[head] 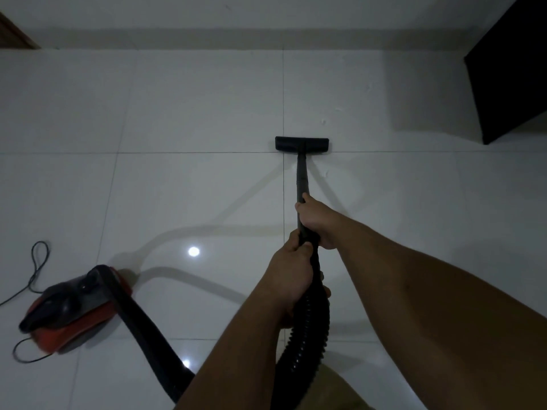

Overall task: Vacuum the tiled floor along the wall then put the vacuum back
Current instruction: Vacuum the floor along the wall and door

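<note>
Open tiled floor [192, 113] ahead; dark cabinet [509, 78] blocks right.

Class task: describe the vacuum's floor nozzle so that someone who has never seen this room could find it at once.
Start at the pale wall across the top, then drop down the tiled floor. The floor nozzle is the flat black bar on a tile seam, crossing the end of the black tube.

Glossy white tiled floor [183, 119] mirrors lamp spots; the black ribbed plastic hose [307, 329] and matt black plastic floor nozzle [302, 143] look dull.
</note>
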